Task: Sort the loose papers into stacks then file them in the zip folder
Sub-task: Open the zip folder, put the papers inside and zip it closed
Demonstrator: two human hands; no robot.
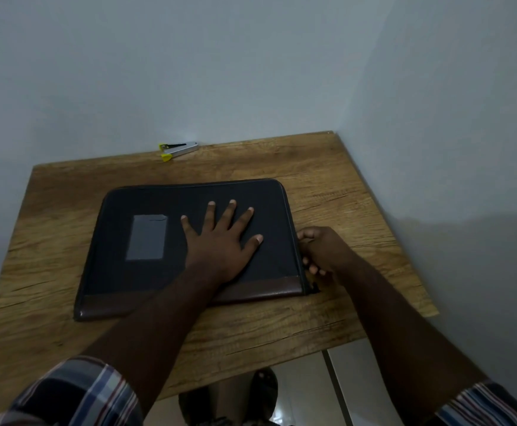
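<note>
A black zip folder [146,204] with a brown leather strip along its near edge and a grey patch on its cover lies closed and flat in the middle of the wooden table [327,179]. My left hand [223,238] presses flat on the cover with fingers spread. My right hand [321,250] is at the folder's right edge, fingers curled and pinching at the zip there; the zip pull itself is hidden by the fingers. No loose papers are in view.
A yellow and silver stapler [177,150] lies at the table's back edge against the wall. Walls close off the back and right sides. Tiled floor and my foot [264,385] show below the near edge.
</note>
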